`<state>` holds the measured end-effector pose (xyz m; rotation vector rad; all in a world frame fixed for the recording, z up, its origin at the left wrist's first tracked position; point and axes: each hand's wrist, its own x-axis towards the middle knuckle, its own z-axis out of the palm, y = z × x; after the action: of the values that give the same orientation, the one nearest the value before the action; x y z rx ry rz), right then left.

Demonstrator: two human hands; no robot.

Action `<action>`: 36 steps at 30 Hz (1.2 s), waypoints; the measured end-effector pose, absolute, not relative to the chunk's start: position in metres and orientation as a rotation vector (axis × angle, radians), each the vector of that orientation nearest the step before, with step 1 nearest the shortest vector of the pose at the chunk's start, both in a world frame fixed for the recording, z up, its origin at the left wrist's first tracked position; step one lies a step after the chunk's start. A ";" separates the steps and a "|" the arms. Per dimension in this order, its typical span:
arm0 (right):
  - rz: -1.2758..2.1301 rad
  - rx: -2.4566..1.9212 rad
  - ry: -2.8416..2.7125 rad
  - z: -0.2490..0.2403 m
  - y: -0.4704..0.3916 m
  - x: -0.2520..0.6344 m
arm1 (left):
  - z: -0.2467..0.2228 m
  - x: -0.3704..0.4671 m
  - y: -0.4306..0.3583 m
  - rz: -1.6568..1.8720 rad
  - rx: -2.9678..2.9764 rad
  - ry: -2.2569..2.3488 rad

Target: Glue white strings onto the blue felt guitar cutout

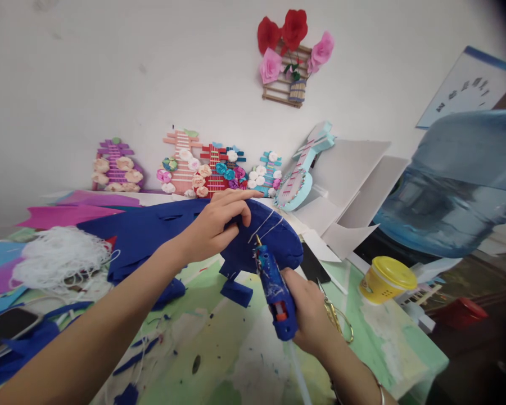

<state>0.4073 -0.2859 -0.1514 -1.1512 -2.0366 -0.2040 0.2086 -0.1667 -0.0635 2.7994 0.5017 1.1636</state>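
Observation:
My right hand (306,309) is closed around a blue hot glue gun (275,289), its nozzle pointing up and away, close to white strings (272,226) on a blue paper-covered craft piece (287,244). A translucent glue stick (297,371) sticks out of the gun's back end. Over the top of the blue piece lies my left hand (219,222), some fingers stretched out, the thumb and a nearer finger bent. Nothing shows clearly between its fingers. Gold-handled scissors (337,318) lie beside my right hand.
A tangle of white string (65,261), coloured paper (71,216) and a phone (8,332) are at left. Small decorated instrument models (215,171) stand along the wall. At right are a yellow lidded tub (388,279), white boards (348,174) and a large water bottle (455,185).

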 end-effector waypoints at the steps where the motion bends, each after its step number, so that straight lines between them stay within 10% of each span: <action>1: -0.224 -1.158 -2.022 -0.150 -0.284 0.409 | -0.063 0.208 -0.167 1.161 2.799 0.497; 36: -0.338 -1.270 -2.106 -0.142 -0.279 0.405 | -0.064 0.205 -0.167 1.171 2.788 0.483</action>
<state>0.4051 -0.2791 -0.1421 -1.2700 -2.1064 -0.3376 0.2055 -0.1672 -0.0642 2.7878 0.4828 1.1714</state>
